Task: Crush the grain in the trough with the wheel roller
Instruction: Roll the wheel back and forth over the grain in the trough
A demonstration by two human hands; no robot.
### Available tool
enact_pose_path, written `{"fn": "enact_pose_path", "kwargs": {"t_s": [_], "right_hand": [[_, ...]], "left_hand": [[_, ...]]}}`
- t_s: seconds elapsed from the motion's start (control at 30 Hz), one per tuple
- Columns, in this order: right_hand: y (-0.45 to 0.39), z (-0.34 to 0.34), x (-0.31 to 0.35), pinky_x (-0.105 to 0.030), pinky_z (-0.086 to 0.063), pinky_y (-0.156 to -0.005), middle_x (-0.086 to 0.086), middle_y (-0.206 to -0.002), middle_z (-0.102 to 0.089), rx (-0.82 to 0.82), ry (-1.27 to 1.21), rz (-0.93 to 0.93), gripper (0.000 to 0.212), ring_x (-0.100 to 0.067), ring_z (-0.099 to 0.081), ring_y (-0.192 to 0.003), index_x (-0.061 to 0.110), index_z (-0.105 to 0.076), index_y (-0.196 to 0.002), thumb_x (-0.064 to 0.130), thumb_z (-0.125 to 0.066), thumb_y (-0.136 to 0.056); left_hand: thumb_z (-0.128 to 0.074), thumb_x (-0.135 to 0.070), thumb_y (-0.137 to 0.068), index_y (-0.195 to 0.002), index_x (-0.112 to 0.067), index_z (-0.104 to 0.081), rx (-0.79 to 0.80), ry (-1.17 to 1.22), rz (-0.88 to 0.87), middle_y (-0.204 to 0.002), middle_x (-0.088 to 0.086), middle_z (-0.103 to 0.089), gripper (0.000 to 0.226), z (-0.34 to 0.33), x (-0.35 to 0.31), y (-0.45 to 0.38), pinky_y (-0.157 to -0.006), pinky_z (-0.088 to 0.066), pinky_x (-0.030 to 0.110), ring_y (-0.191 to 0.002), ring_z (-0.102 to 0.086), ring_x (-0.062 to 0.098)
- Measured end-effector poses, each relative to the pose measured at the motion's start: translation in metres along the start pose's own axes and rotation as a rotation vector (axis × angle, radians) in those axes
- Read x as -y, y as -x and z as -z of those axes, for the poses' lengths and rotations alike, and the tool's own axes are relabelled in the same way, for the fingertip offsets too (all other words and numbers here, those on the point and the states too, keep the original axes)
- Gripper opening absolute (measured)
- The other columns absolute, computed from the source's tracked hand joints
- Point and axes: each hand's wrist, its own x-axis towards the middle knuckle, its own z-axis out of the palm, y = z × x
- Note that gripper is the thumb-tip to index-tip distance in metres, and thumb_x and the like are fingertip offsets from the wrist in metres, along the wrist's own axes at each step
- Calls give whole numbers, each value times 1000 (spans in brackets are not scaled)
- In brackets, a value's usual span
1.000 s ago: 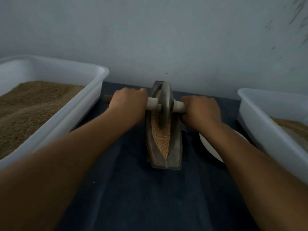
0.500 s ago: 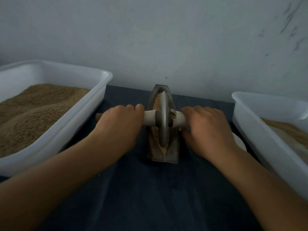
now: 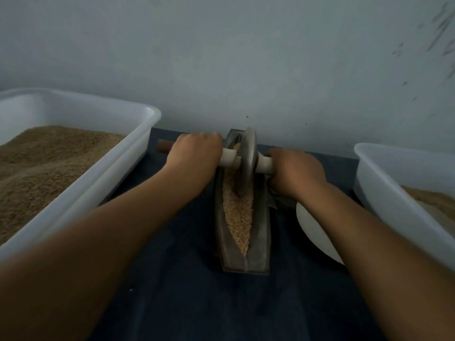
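A narrow boat-shaped metal trough (image 3: 258, 252) lies lengthwise on the dark cloth, pointing away from me. Pale grain (image 3: 238, 217) fills its groove. The grey wheel roller (image 3: 247, 161) stands upright in the far part of the trough, on a wooden axle (image 3: 229, 158) that crosses it. My left hand (image 3: 194, 158) grips the axle left of the wheel; the axle's brown end pokes out beyond it. My right hand (image 3: 295, 171) grips the axle right of the wheel.
A large white tub (image 3: 103, 183) of brown grain stands at the left. Another white tub (image 3: 394, 193) with grain stands at the right. A white dish (image 3: 312, 227) lies under my right forearm beside the trough. The wall rises just behind the trough.
The wheel has rolled from the near part of the trough to its far end, with both hands pushing the axle away from me. More grain now shows in the near groove.
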Motion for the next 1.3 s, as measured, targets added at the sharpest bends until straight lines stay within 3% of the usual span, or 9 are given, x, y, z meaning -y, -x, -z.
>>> {"fn": "enact_pose_path", "kwargs": {"t_s": [0.2, 0.37, 0.5, 0.7, 1.0, 1.17, 1.3], "right_hand": [[-29, 2, 0, -32, -40, -65, -7, -109, -66, 141, 20, -74, 38, -29, -64, -97, 27, -64, -114, 28, -74, -77], [-8, 3, 1, -31, -40, -63, -5, -101, -67, 46, 16, -16, 29, -29, -64, -91, 26, -65, -106, 30, -72, -78], [21, 5, 4, -30, -29, -60, 0, -89, -66, -64, 15, 44, 15, -26, -61, -83, 28, -62, -92, 30, -68, -79], [62, 15, 10, -33, -29, -60, 0, -83, -62, -195, 15, 150, 18, -27, -59, -74, 24, -56, -93, 33, -67, -82], [101, 29, 12, -31, -28, -61, -4, -76, -61, -279, -45, 173, 20, -28, -56, -66, 15, -61, -90, 20, -74, -76], [87, 20, 12, -33, -23, -60, -4, -71, -57, -306, 8, 167, 16, -25, -47, -60, 16, -55, -82, 20, -70, -79], [56, 8, 11, -34, -21, -62, -5, -79, -57, -264, 47, 146, 15, -29, -51, -68, 17, -53, -90, 23, -65, -82]], "left_hand": [[-58, -8, -91, -117, -6, -49, 25, -3, 34, -111, 16, -63, 28, -5, 1, -18, -78, -47, 42, -100, -62, 35], [-61, -12, -91, -120, -8, -48, 43, -51, 18, -110, 14, -62, 32, -3, 0, -7, -72, -45, 38, -99, -62, 32], [-65, -20, -89, -118, -13, -52, 70, -3, 23, -107, 11, -61, 32, 3, 1, 15, -68, -41, 36, -99, -60, 30], [-68, -28, -87, -114, -16, -49, 18, 5, 5, -107, 6, -62, 36, 13, -5, 56, -68, -44, 35, -94, -62, 25], [-67, -31, -87, -109, -19, -49, -127, -47, -23, -101, 0, -61, 30, 29, -11, 85, -63, -34, 30, -85, -61, 19], [-72, -28, -82, -102, -21, -42, -144, 46, -8, -96, 0, -59, 37, 8, -9, 80, -68, -34, 29, -73, -41, 13], [-74, -28, -79, -103, -20, -42, -141, 99, -29, -100, 2, -59, 41, -4, -6, 53, -74, -39, 32, -83, -56, 18]]}}
